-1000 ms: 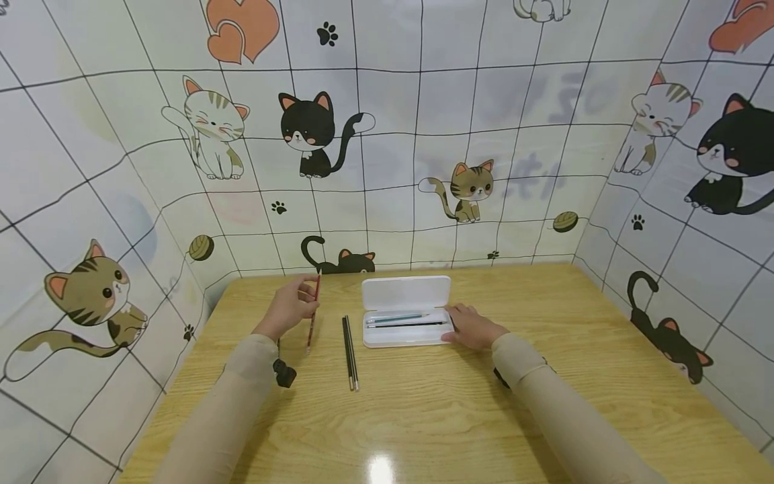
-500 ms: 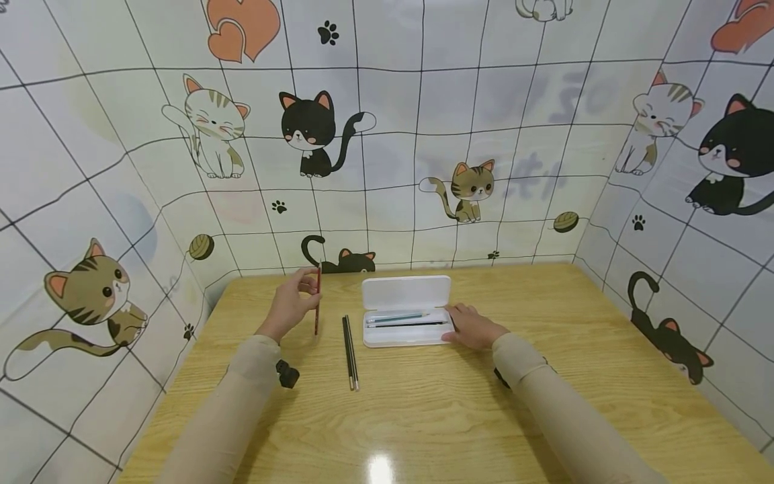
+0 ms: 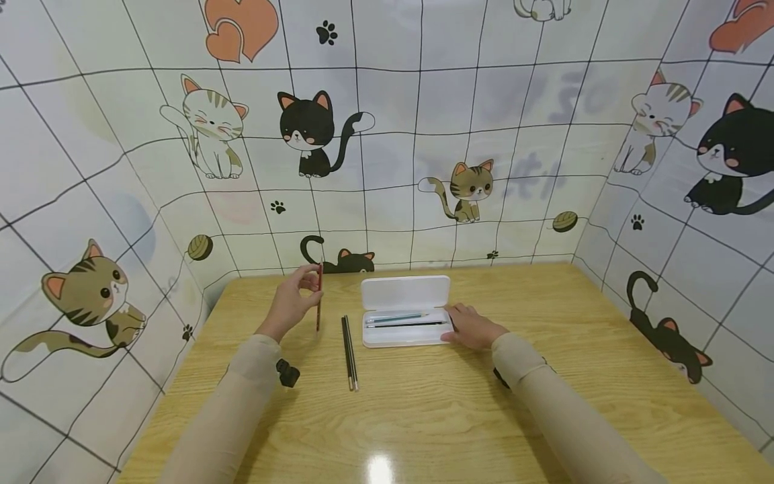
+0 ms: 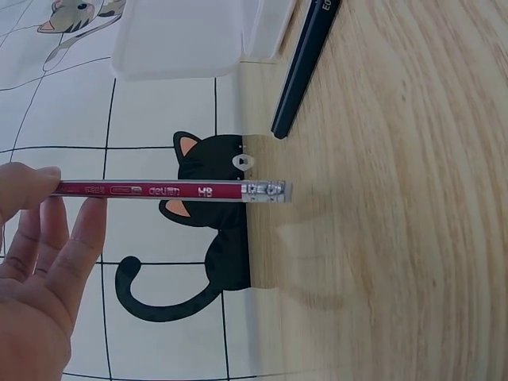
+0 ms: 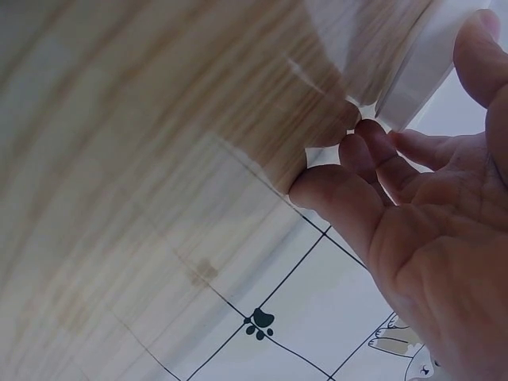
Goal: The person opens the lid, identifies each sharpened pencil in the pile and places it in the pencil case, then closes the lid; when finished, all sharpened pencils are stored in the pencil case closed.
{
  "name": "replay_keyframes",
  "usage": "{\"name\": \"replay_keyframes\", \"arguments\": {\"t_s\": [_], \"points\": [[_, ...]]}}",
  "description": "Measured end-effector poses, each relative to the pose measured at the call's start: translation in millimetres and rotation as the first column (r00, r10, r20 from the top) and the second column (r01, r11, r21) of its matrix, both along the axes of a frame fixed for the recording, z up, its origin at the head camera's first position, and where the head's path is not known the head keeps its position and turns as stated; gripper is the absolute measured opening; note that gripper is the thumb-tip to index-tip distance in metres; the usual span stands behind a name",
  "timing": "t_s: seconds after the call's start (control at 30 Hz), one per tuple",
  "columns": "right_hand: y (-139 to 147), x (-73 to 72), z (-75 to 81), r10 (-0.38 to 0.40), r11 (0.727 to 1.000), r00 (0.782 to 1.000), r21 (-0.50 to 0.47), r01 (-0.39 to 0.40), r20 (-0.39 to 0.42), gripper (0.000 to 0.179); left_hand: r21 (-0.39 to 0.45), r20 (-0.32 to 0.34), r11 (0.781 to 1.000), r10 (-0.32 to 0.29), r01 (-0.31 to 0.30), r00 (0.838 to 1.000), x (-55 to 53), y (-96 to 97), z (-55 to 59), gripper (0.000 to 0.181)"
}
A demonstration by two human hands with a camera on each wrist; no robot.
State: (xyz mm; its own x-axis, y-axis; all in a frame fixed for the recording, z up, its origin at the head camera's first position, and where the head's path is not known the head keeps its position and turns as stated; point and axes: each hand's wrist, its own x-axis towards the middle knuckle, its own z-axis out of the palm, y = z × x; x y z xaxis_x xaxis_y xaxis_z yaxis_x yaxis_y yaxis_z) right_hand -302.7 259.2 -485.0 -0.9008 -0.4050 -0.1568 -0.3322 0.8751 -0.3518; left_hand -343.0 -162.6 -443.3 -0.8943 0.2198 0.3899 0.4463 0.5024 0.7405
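Note:
My left hand (image 3: pixel 292 302) pinches a red pencil (image 3: pixel 319 306) between thumb and fingertips, left of the pencil case. In the left wrist view, the pencil (image 4: pixel 151 190) shows "HB" and a silver eraser end, pointing down toward the table. An open white pencil case (image 3: pixel 371 341) has its lid (image 3: pixel 405 294) raised at the back. Inside lie a light blue pencil (image 3: pixel 396 317) and a dark pencil (image 3: pixel 411 325). My right hand (image 3: pixel 473 327) holds the case's right end, thumb at the front corner; in the right wrist view its thumb (image 5: pixel 480 59) lies against the white wall.
Two dark pencils (image 3: pixel 349 353) lie side by side on the wooden table (image 3: pixel 423 417), between my left hand and the case. A white cloth wall with cat drawings (image 3: pixel 387 154) stands behind the table and at both sides.
The red pencil has come up off a slant and now stands more upright in my left hand, which shifted slightly right. My right hand and the case have stayed put.

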Motion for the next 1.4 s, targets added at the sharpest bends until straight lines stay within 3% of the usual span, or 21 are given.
{"name": "replay_keyframes", "arguments": {"t_s": [0.53, 0.97, 1.4], "points": [[4.4, 4.7, 3.2, -0.01, 1.0, 1.0, -0.015, 0.01, -0.008, 0.076, 0.123, -0.098, 0.992, -0.031, 0.043, 0.995, -3.9, 20.7, -0.5, 0.047], [-0.6, 2.6, 3.2, -0.011, 1.0, 1.0, -0.008, 0.011, -0.004, 0.075, 0.166, -0.084, 0.984, -0.055, 0.068, 0.995, -2.4, 35.9, 2.0, 0.049], [-2.3, 1.8, 3.9, -0.003, 1.0, 1.0, -0.002, 0.003, -0.006, 0.075, 0.203, -0.113, 0.975, -0.067, 0.089, 0.991, -5.3, 54.0, -1.5, 0.049]]}}
